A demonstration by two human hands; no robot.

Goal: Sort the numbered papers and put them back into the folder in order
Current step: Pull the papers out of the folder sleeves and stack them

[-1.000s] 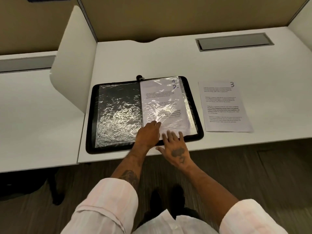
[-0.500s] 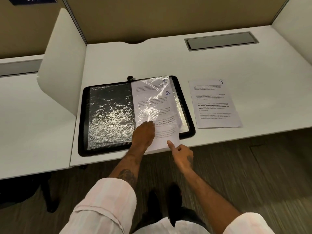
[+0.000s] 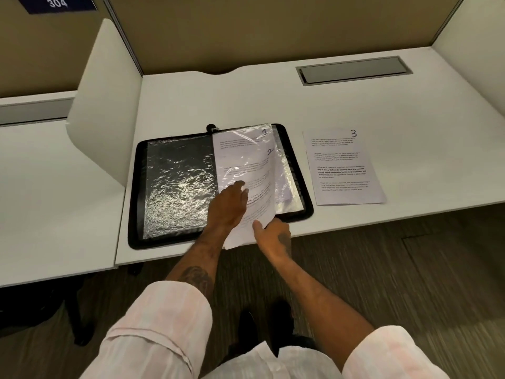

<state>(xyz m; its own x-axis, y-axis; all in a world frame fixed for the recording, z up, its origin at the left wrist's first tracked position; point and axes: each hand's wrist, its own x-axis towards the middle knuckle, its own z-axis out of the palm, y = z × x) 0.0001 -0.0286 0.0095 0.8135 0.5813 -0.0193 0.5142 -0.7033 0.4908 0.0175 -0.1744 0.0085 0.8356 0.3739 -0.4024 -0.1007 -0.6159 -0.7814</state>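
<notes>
Head view: at the far left top a dark sign (image 3: 56,2) reading 304 is cut off by the frame edge. Left of both hands, the black folder (image 3: 135,192) lies open on the white desk (image 3: 246,99). Its left page is a crinkled plastic sleeve (image 3: 177,187) whose glare hides whatever is inside.

The left hand (image 3: 228,206) lies flat on the folder's right page with its fingers held together. The fingertips press on the sheet numbered 2 (image 3: 254,170), but shine from the plastic blurs them, so I cannot tell whether they are over or under the sleeve. Beyond those fingertips, the sheet numbered 1 (image 3: 263,131) shows only its top strip and right edge.

Sheet 2 hangs half out of the sleeve, its lower end past the folder's near rim. The right hand (image 3: 273,233) pinches that lower corner, thumb on top and the other fingers hidden beneath the paper.

To the right of the right hand, apart from the folder, the sheet numbered 3 (image 3: 344,168) lies flat on the desk, its print too small to read.
</notes>
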